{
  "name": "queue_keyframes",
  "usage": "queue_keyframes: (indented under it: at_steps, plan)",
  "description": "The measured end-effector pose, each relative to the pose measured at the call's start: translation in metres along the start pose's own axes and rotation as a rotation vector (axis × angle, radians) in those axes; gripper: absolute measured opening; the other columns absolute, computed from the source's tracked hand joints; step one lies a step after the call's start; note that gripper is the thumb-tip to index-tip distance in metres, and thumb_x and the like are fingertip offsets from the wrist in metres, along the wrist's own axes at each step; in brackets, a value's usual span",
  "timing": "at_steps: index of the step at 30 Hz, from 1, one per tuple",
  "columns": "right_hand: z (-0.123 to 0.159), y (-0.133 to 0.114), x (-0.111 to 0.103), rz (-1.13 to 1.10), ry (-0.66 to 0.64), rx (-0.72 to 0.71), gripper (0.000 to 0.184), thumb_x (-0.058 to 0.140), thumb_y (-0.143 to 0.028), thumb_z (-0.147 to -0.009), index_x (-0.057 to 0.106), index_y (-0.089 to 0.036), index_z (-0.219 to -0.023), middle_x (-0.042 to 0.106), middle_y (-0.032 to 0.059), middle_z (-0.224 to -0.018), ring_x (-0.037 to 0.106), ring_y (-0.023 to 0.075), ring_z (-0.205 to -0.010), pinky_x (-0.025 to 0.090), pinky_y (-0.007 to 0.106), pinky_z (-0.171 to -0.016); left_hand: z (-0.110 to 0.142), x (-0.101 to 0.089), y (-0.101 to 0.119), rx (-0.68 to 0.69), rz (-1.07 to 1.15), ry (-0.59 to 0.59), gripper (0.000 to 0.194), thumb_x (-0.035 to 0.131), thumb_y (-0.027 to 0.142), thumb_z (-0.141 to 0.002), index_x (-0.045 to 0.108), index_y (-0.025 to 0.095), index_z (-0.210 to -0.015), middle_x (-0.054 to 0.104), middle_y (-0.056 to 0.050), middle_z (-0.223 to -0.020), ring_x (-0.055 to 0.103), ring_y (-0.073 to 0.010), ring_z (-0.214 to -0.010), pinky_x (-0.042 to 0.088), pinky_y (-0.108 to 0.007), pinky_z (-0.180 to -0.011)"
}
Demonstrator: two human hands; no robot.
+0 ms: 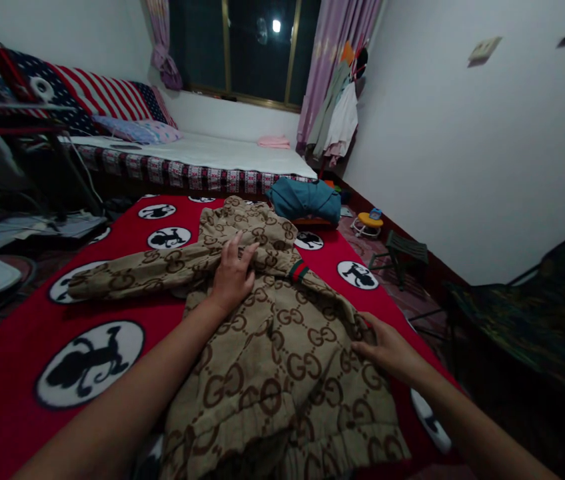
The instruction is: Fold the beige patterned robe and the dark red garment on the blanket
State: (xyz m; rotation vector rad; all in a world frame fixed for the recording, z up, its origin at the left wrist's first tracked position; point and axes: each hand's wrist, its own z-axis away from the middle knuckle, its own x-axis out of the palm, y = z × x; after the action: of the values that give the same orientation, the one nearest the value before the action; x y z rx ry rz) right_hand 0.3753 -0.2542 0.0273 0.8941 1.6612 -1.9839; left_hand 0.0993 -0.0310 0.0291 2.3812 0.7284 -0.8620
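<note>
A tan hooded jacket [262,333] with a brown letter pattern lies spread on a red blanket [162,320] printed with black figures in white circles. Its hood points away from me and its hem is nearest. One sleeve stretches out to the left; the other, with a green and red band, runs down along the right side. My left hand [234,275] rests on the upper part of the jacket, fingers extended over the cloth. At the right side, my right hand [385,343] grips the end of the sleeve between thumb and fingers.
A folded blue garment [305,200] sits at the blanket's far end. Behind it stands a bed [222,153] with pillows. On the right are a yellow stool [368,221], a folding stool [405,250] and a camouflage chair [537,313]. A cluttered desk [17,117] stands left.
</note>
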Motion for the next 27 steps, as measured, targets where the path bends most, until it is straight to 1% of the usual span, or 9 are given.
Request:
queue_keyframes:
  at_steps: [4, 8, 11, 15, 17, 19, 23, 25, 27]
  plan:
    - [0.003, -0.001, -0.001, -0.003, 0.004, -0.029, 0.044, 0.062, -0.033, -0.074, 0.059, -0.02, -0.115, 0.068, 0.0078, -0.113, 0.062, 0.0285, -0.107, 0.048, 0.041, -0.092, 0.034, -0.031, 0.04, 0.102, 0.154, -0.252, 0.054, 0.068, 0.037, -0.079, 0.054, 0.024, -0.13, 0.026, -0.011, -0.153, 0.018, -0.0382, -0.143, 0.029, -0.058, -0.111]
    - [0.015, -0.011, 0.0, -0.005, -0.014, -0.018, 0.059, 0.066, -0.039, -0.073, 0.053, -0.021, -0.128, 0.063, 0.01, -0.125, 0.058, 0.0306, -0.116, 0.046, 0.043, -0.097, 0.089, -0.075, 0.071, 0.281, 0.314, -0.615, 0.068, 0.063, 0.051, -0.081, 0.037, 0.042, -0.142, 0.027, -0.003, -0.155, 0.019, -0.0337, -0.144, 0.026, -0.06, -0.111]
    - [0.031, -0.023, 0.002, -0.023, -0.055, 0.018, 0.082, 0.071, -0.041, -0.068, 0.04, -0.022, -0.142, 0.055, 0.0115, -0.136, 0.053, 0.0321, -0.123, 0.042, 0.047, -0.102, 0.111, -0.105, 0.077, 0.318, 0.372, -0.726, 0.081, 0.063, 0.061, -0.077, 0.027, 0.041, -0.147, 0.027, -0.003, -0.155, 0.021, -0.034, -0.143, 0.023, -0.059, -0.113]
    - [0.052, -0.045, 0.006, -0.136, -0.055, 0.007, 0.089, 0.071, -0.035, -0.067, 0.033, -0.026, -0.147, 0.048, 0.0086, -0.143, 0.049, 0.0305, -0.127, 0.041, 0.047, -0.105, 0.104, -0.131, 0.078, 0.391, 0.395, -0.821, 0.085, 0.064, 0.059, -0.076, 0.027, 0.036, -0.148, 0.036, -0.005, -0.151, 0.032, -0.0301, -0.14, 0.037, -0.045, -0.109]
    - [0.059, -0.056, 0.01, -0.242, -0.015, 0.011, 0.085, 0.067, -0.032, -0.069, 0.035, -0.029, -0.147, 0.051, 0.0074, -0.14, 0.052, 0.0305, -0.125, 0.045, 0.047, -0.102, 0.088, -0.131, 0.075, 0.398, 0.42, -0.81, 0.059, 0.062, 0.05, -0.083, 0.045, 0.04, -0.138, 0.052, 0.0, -0.14, 0.047, -0.0231, -0.131, 0.046, -0.034, -0.101]
    - [0.062, -0.065, 0.014, -0.371, 0.032, 0.013, 0.08, 0.065, -0.033, -0.072, 0.035, -0.029, -0.147, 0.054, 0.0073, -0.137, 0.054, 0.0304, -0.122, 0.047, 0.047, -0.099, 0.068, -0.118, 0.065, 0.346, 0.376, -0.673, 0.037, 0.057, 0.037, -0.089, 0.057, 0.041, -0.126, 0.06, 0.003, -0.131, 0.057, -0.0181, -0.119, 0.05, -0.028, -0.094]
    - [0.059, -0.08, 0.024, -0.575, 0.07, 0.008, 0.077, 0.065, -0.035, -0.075, 0.037, -0.027, -0.146, 0.053, 0.0084, -0.139, 0.052, 0.0294, -0.124, 0.045, 0.045, -0.102, 0.021, -0.07, 0.021, 0.252, -0.008, -0.266, 0.054, 0.055, 0.01, -0.079, 0.056, 0.03, -0.129, 0.046, -0.006, -0.143, 0.041, -0.0277, -0.132, 0.037, -0.045, -0.109]
    - [0.056, -0.086, 0.03, -0.618, 0.049, -0.005, 0.077, 0.066, -0.035, -0.075, 0.036, -0.027, -0.146, 0.05, 0.0079, -0.141, 0.05, 0.0287, -0.127, 0.043, 0.044, -0.104, 0.001, -0.049, -0.003, 0.247, -0.16, -0.228, 0.059, 0.05, 0.004, -0.077, 0.054, 0.025, -0.132, 0.047, -0.01, -0.141, 0.04, -0.029, -0.132, 0.037, -0.046, -0.108]
    - [0.053, -0.092, 0.035, -0.625, 0.022, -0.026, 0.078, 0.066, -0.034, -0.074, 0.036, -0.028, -0.146, 0.048, 0.0067, -0.144, 0.048, 0.0278, -0.129, 0.041, 0.044, -0.106, -0.017, -0.037, -0.023, 0.231, -0.271, -0.309, 0.054, 0.046, 0.002, -0.079, 0.058, 0.024, -0.127, 0.06, -0.011, -0.121, 0.053, -0.0269, -0.116, 0.046, -0.039, -0.095]
